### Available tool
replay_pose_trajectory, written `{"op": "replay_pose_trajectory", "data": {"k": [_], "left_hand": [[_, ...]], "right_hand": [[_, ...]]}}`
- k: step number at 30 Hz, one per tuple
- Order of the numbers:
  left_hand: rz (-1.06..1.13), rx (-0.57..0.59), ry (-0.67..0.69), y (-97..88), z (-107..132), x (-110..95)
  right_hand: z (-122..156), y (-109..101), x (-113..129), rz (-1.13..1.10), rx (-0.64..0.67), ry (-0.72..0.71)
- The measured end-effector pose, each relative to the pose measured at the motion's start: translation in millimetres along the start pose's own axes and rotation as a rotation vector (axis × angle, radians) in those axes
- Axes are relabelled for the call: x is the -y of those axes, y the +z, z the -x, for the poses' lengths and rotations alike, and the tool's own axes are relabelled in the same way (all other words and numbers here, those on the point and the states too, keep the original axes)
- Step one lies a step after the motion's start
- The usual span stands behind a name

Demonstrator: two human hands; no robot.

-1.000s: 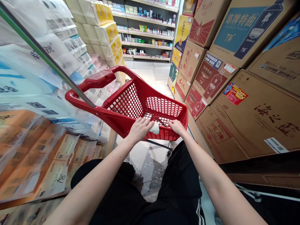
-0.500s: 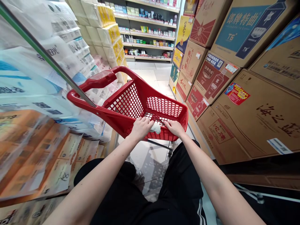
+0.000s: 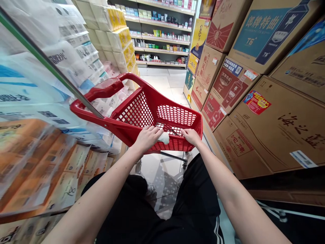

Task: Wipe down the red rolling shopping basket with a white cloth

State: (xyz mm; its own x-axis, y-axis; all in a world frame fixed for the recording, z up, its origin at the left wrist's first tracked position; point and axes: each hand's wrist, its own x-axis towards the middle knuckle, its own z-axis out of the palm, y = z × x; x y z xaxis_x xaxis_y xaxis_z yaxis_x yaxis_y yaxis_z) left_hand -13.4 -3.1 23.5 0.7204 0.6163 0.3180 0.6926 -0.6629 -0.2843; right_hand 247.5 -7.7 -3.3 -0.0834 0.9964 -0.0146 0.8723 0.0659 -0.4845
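Observation:
A red plastic shopping cart (image 3: 177, 98) stands sideways before me, its handle toward the left. My left hand (image 3: 149, 136) is closed over the near rim with a crumpled white cloth (image 3: 164, 138) under it; the cloth sticks out past the fingers on the right. Farther right along the same rim, my right hand (image 3: 191, 136) has its fingers curled over the edge, gripping the cart. Latticed walls surround the basket, and a dark thin strip lies across its bottom. My palms and parts of the fingers are hidden.
Wrapped paper packs (image 3: 50, 67) are stacked on the left, close to the cart handle. Cardboard boxes (image 3: 276, 125) rise along the right side. A slanted metal pole (image 3: 50, 61) crosses the upper left. Shelves of small goods (image 3: 162, 37) stand beyond the tiled floor (image 3: 172, 81).
My left hand and the white cloth have slid a little to the left along the rim. The cart has shifted slightly left. My right hand has stayed nearly in place on the rim.

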Motion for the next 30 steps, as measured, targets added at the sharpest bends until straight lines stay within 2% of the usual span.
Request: {"op": "replay_pose_trajectory", "data": {"k": [6, 14, 21, 24, 30], "left_hand": [[-0.017, 0.015, -0.087, 1.0, -1, -5], [0.065, 0.061, -0.092, -3.0, -7, -5], [0.066, 0.073, -0.093, -0.1, -10, -3], [0.068, 0.064, -0.097, 1.4, -11, -4], [0.06, 0.003, -0.11, 3.5, -6, -9]], "right_hand": [[-10, 8, -5, 0.051, 0.04, 0.031], [-16, 12, -4, 0.121, 0.092, 0.098], [-24, 15, 13, 0.039, 0.164, 0.059], [-27, 16, 19, 0.002, 0.177, 0.097], [-31, 17, 12, -0.068, 0.21, 0.143]]}}
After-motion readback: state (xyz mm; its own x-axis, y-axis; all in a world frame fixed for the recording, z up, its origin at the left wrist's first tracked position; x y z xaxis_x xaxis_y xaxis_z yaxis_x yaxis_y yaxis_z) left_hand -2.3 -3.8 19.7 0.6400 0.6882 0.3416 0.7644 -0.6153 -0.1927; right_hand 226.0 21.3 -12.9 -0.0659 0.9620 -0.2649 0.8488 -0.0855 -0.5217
